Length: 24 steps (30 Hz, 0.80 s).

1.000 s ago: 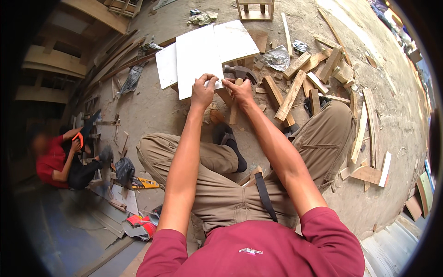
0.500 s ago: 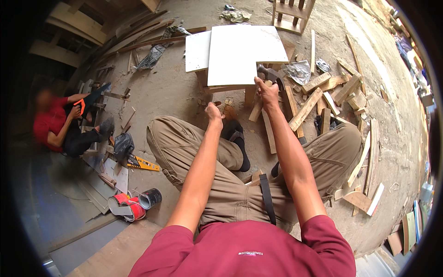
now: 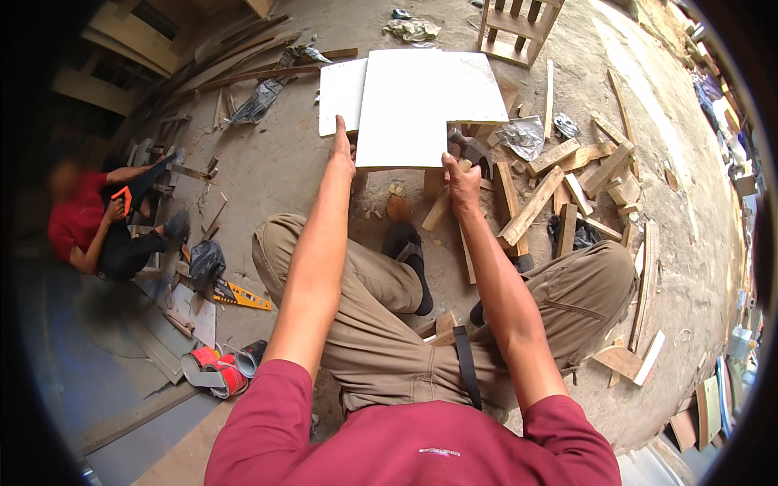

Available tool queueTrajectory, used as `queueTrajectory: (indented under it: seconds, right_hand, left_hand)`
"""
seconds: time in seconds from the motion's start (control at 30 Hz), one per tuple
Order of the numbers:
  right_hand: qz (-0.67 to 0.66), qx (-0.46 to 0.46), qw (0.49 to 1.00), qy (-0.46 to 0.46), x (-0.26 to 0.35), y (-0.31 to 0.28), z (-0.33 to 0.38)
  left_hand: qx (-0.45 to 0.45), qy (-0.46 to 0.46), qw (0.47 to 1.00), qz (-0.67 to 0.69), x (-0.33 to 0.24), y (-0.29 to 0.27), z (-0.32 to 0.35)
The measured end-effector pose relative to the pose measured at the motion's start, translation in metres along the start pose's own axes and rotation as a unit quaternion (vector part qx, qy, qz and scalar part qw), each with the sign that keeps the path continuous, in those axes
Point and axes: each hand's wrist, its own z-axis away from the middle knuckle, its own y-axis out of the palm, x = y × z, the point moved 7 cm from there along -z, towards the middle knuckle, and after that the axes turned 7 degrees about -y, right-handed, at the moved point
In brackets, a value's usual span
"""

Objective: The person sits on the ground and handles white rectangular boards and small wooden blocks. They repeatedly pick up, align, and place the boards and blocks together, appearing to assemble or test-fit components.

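Probably the white board is stiff and light; hold its edges. The right hand is wrapped round a hammer; I can't tell the left hand grip.

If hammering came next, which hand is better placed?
Probably the right hand: it holds the hammer at the near right corner of the white board. The left hand, at the board's left side, shows no tool.

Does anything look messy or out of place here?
Yes, the wood pieces to the right of the white board look messy. They lie jumbled, pointing different ways, with some resting on others. A crumpled, shiny sheet lies beside them, like dropped wrapping.
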Motion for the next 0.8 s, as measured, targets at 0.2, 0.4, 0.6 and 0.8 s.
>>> queueTrajectory:
  seconds: [0.2,0.4,0.6,0.8]
  right_hand:
    - [-0.036,-0.023,0.999,0.013,-0.001,-0.007,0.002]
    - [-0.062,-0.014,0.998,-0.026,0.014,-0.005,0.004]
    - [-0.087,-0.024,0.996,-0.005,0.014,0.005,0.001]
    - [-0.063,-0.047,0.997,-0.007,0.012,-0.014,-0.012]
  left_hand:
    - [0.209,0.007,0.976,0.062,0.012,0.044,0.0]
    - [0.266,0.037,0.959,0.09,0.025,0.053,-0.017]
    - [0.333,-0.022,0.922,0.196,0.066,0.033,-0.015]
    - [0.251,0.077,0.95,0.167,0.08,0.052,0.081]
